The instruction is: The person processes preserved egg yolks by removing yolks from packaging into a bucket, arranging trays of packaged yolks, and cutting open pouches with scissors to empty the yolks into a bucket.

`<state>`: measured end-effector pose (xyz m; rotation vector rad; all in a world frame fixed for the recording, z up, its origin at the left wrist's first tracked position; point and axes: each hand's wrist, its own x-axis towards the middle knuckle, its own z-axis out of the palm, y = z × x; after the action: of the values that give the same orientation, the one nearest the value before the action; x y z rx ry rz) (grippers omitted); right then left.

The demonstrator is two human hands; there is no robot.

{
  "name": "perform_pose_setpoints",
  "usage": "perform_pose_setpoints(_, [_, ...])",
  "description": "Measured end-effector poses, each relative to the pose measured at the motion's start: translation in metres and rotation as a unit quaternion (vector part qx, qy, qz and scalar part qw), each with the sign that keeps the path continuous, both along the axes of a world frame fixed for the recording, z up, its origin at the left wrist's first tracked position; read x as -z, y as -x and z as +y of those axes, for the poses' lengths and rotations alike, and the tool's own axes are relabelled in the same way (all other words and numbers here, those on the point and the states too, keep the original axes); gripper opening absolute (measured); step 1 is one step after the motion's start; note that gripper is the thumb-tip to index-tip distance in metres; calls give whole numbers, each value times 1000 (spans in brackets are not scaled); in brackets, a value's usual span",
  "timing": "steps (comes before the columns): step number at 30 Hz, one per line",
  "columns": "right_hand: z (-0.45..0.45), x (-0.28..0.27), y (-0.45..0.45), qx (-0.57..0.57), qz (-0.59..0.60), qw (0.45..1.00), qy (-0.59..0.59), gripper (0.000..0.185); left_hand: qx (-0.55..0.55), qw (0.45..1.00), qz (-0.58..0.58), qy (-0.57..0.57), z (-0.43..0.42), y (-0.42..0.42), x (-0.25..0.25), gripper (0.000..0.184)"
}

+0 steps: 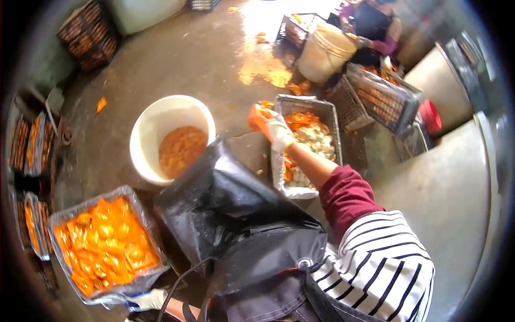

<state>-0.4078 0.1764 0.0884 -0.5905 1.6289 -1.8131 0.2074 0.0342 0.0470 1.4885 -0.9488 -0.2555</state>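
Observation:
My right hand [271, 124], in a white glove with orange-stained fingers, is closed at the left edge of a lined crate [337, 142]. An orange piece [266, 104] shows at its fingertips; whether the hand grips it is unclear. Inside that crate lie orange pieces [301, 121] and whitish pieces [315, 140]. At the bottom left, my left hand [146, 300], in a white and blue glove, is beside the near edge of a plastic-lined crate [140, 279] full of glossy orange peppers [107, 241]. Its fingertips are hidden or too small to make out.
A white bucket [140, 145] with orange-brown contents stands ahead. A black apron [241, 214] covers my lap. At the upper right, a co-worker [375, 27] sits behind a beige bucket [324, 53] and crates [381, 99]. Stacked crates [88, 35] stand upper left.

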Motion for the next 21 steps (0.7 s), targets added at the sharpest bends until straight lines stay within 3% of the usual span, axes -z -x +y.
perform_pose_setpoints(2, [77,30,16,142,-43,985,-85,21,14,999,-7,35,12,33,-27,42])
perform_pose_setpoints(3, [117,60,30,128,20,988,-78,24,30,998,-14,50,19,47,-41,42])
perform_pose_setpoints(5, [174,114,36,190,104,959,-183,29,60,995,-37,69,24,71,-66,42])
perform_pose_setpoints(7, [193,106,26,195,-13,965,-173,33,102,991,-52,65,26,90,-81,41])
perform_pose_setpoints(8, [195,114,22,175,-58,966,-179,37,150,987,40,35,18,92,-75,43])
perform_pose_setpoints(9, [194,123,17,182,-124,962,-162,32,141,890,-433,36,20,89,-70,50])
perform_pose_setpoints(10, [183,109,5,184,-163,953,-176,23,218,873,-432,56,36,128,-95,57])
perform_pose_setpoints(12, [184,159,5,18,-90,986,-139,18,314,903,-293,18,23,145,-87,55])
perform_pose_setpoints(13, [176,141,-3,-30,-191,967,-167,17,374,923,-91,-25,12,146,-74,56])
perform_pose_setpoints(14, [182,171,8,-114,99,936,-319,20,388,916,93,-43,3,145,-59,57])
perform_pose_setpoints(15, [170,125,-8,-58,69,933,-349,24,376,904,202,-41,-1,140,-48,60])
perform_pose_setpoints(16, [157,74,-27,2,37,927,-374,29,360,900,242,-36,-1,134,-38,62])
perform_pose_setpoints(17, [152,95,-15,40,34,957,-284,20,345,903,255,-31,3,126,-29,66])
perform_pose_setpoints(21, [159,171,65,-13,-65,959,-277,33,332,905,266,-4,39,84,-6,50])
